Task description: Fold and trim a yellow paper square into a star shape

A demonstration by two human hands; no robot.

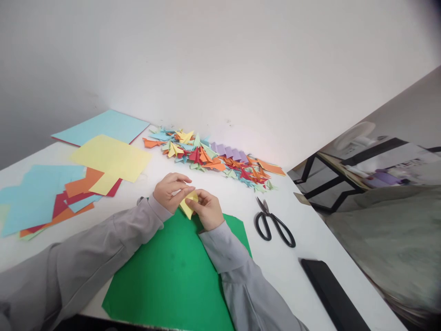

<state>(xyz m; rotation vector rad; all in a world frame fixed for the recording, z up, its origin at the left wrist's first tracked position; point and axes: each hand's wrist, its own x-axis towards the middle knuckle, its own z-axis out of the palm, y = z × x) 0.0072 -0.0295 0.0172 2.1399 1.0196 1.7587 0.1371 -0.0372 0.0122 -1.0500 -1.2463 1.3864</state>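
Note:
Both my hands meet over the top edge of a large green sheet (175, 271) on the white table (303, 230). Between them is a small folded yellow paper (189, 205). My left hand (169, 189) pinches its upper edge with curled fingers. My right hand (207, 209) grips its right side, fingers closed on it. Grey sleeves cover both my arms.
A row of several folded paper pieces (210, 158) in many colours lies along the wall. Loose sheets lie at left: yellow (110, 158), light blue (103, 126), and a mixed stack (44, 197). Black scissors (272, 223) rest right of my hands. A black flat object (330, 294) sits near the table's right edge.

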